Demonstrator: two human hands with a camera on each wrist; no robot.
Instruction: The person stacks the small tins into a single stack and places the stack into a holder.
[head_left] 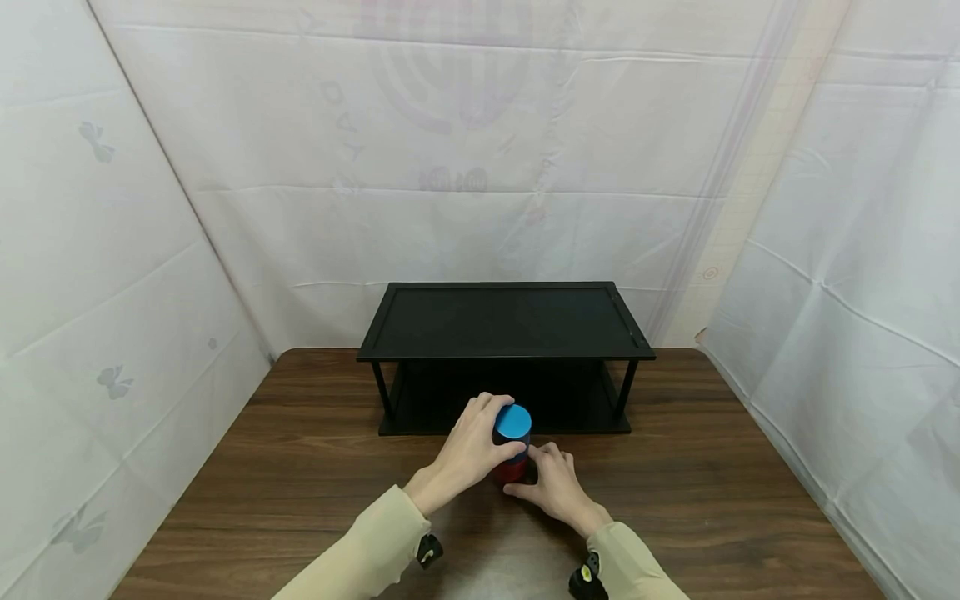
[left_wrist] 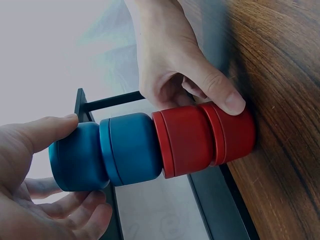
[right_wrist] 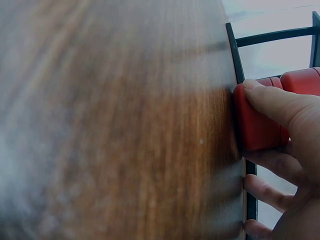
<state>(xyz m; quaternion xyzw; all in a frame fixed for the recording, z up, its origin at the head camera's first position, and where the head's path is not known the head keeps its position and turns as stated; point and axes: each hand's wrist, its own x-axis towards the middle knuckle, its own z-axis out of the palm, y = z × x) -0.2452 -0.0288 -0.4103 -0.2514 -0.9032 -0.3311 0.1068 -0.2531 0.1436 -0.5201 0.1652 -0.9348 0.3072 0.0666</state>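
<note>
Two blue lidded canisters stand stacked on two red ones, forming one upright column on the table. My left hand (head_left: 468,447) holds the top blue canister (left_wrist: 80,159), thumb on one side and fingers round the other. Below it sits the second blue canister (left_wrist: 134,149), then the upper red canister (left_wrist: 186,140). At the base, my right hand (head_left: 561,490) grips the bottom red canister (right_wrist: 257,125) between thumb and forefinger, its other fingers near the tabletop. In the head view the hands partly hide the column's sides; its round blue top (head_left: 513,422) shows.
Just behind the stack stands a black two-tier shelf (head_left: 502,321), with its lower board (head_left: 495,400) close to the canisters. The brown wooden table (head_left: 315,500) extends to both sides. White sheets (head_left: 480,225) hang at the back, left and right.
</note>
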